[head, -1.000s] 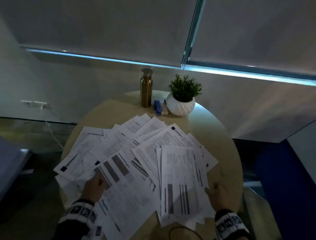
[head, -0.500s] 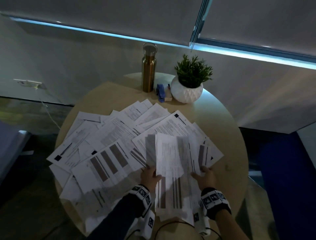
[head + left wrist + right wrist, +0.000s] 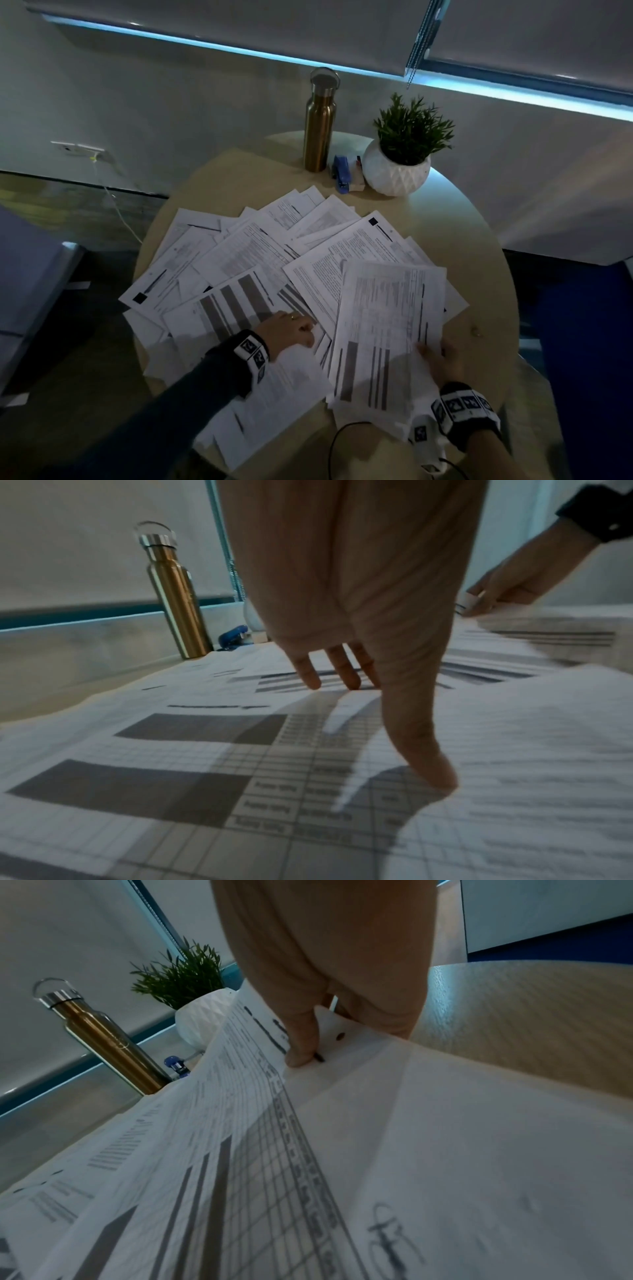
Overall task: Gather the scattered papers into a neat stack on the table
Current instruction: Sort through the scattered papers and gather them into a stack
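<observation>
Printed papers (image 3: 274,260) lie fanned across a round table (image 3: 479,274), nearer than the gold bottle (image 3: 318,126). Right hand (image 3: 442,359) pinches a gathered bundle (image 3: 387,329); left hand (image 3: 287,329), fingers extended, presses loose sheets, seemingly steadying them.

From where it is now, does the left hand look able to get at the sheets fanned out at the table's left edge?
Probably yes. The left hand rests open on a gray-barred sheet, and the left-edge sheets lie flat just beyond it with nothing standing between; the gold bottle and potted plant sit at the far side.
</observation>
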The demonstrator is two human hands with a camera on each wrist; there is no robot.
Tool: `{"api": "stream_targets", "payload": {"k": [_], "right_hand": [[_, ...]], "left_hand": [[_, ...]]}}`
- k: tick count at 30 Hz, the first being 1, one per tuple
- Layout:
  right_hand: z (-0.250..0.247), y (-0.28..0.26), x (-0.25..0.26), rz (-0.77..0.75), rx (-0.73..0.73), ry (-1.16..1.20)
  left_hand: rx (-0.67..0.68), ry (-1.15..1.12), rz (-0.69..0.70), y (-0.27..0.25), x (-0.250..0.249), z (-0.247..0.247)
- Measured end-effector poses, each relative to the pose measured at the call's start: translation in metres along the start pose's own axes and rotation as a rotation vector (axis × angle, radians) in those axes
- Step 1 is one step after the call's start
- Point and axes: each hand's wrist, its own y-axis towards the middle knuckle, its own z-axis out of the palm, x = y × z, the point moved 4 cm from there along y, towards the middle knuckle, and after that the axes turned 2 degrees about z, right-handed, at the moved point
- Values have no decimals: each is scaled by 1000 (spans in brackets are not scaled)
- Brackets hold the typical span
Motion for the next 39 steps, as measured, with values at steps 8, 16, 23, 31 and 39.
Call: {"api": "stream_targets", "payload": {"k": [8, 16, 23, 31, 39], "right_hand": [[-7, -2, 8, -25, -27, 43], [-11, -9, 21, -70, -77, 150], [34, -30, 58, -126, 110, 110], [84, -55, 86, -31, 347, 285], [101, -39, 86, -172, 187, 126]], "left_hand": [[-72, 65, 90, 4, 9, -7], [-135, -386, 49, 0, 30, -9], [-782, -1041, -299, 5, 51, -37], [-1255, -1358, -685, -4, 34, -10], [-1054, -1598, -603, -41, 31, 15]]}}
